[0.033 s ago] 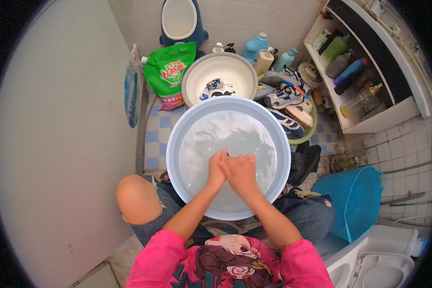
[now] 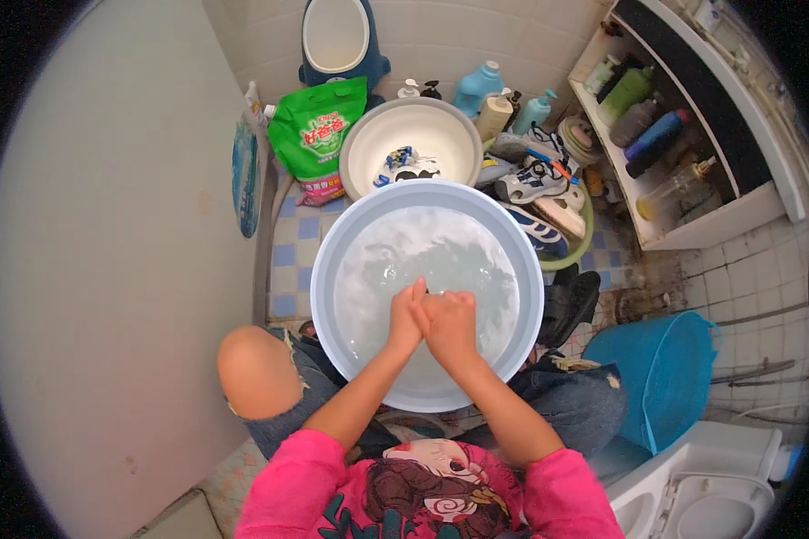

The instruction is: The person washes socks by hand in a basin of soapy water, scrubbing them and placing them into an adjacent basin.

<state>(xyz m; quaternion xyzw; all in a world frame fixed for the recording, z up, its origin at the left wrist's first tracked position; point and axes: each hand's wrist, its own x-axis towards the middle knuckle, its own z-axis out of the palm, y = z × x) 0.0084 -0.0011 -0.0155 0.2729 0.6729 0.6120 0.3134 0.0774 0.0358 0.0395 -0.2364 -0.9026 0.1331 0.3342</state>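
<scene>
"Since the left hand (image 2: 406,318) and right hand (image 2: 451,325) press together over the basin (image 2: 324,287), are they gripping anything?"
"Can't tell. The basin's at the person's (image 2: 292,485) twelve o'clock, with the bowl (image 2: 458,139) just beyond."

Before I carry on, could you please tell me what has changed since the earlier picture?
Only the bright ripples on the pale water in the round, light-blue basin have visibly shifted. The bare left hand and bare right hand stay together over it, with no visible grasp or release. The grey-rimmed white basin and green plastic pouch are unmoved.
</scene>
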